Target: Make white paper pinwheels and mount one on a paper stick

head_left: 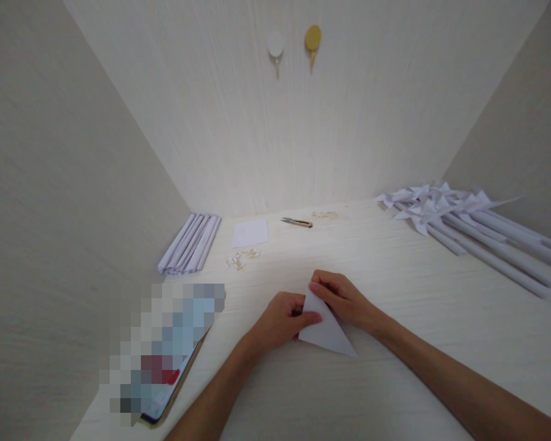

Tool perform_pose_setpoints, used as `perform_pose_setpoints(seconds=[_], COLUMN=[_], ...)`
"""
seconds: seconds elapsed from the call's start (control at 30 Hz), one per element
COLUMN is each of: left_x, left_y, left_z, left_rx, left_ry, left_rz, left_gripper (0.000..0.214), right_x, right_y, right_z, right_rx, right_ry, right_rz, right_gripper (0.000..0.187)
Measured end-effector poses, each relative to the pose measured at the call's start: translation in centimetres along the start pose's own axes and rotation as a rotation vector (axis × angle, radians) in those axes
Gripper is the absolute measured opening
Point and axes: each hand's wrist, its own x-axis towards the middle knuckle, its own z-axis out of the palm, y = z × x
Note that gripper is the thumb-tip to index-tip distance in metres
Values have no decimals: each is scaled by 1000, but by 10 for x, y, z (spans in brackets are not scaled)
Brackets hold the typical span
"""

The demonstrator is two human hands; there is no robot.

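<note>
A white sheet of paper (327,335), folded into a triangle, is held just above the table between both hands. My left hand (287,321) grips its left side, the thumb lying across the front and the fingers behind. At the upper corner my right hand (342,297) pinches the paper between thumb and fingers. One pointed corner of the triangle sticks out toward the lower right. The fingers behind the paper are partly hidden.
Rolled paper tubes (190,244) lie at the back left, beside flat white paper (250,233), small loose bits (243,259) and thread snips (297,222). Paper pinwheels (441,208) on tubes pile up at right. A partly blurred phone (169,398) lies at left. Walls enclose the table.
</note>
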Motion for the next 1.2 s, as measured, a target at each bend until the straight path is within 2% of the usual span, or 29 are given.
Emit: perform_pose_setpoints(seconds=[0.37, 0.6, 0.77, 0.87, 0.97, 1.1, 1.2], left_x=[-1, -1, -1, 0, 3, 6, 7], left_y=[2, 5, 5, 3, 2, 2, 2], left_z=[3, 3, 4, 3, 0, -4, -5], left_rx=[13, -18, 0, -33, -58, -145, -188], left_ry=[-25, 0, 21, 44, 165, 330, 342], left_rz=[20, -12, -18, -9, 5, 20, 25], left_gripper=[19, 21, 20, 21, 28, 31, 30], right_x=[-1, 2, 7, 7, 6, 4, 5], right_y=[0, 2, 3, 4, 5, 6, 8], right_z=[2, 0, -1, -1, 0, 0, -1], right_rx=[-155, 118, 233, 239, 252, 217, 195], right_ry=[89, 134, 259, 232, 160, 15, 56], right_rz=[-45, 62, 120, 150, 176, 184, 188], right_gripper=[28, 23, 28, 38, 45, 40, 37])
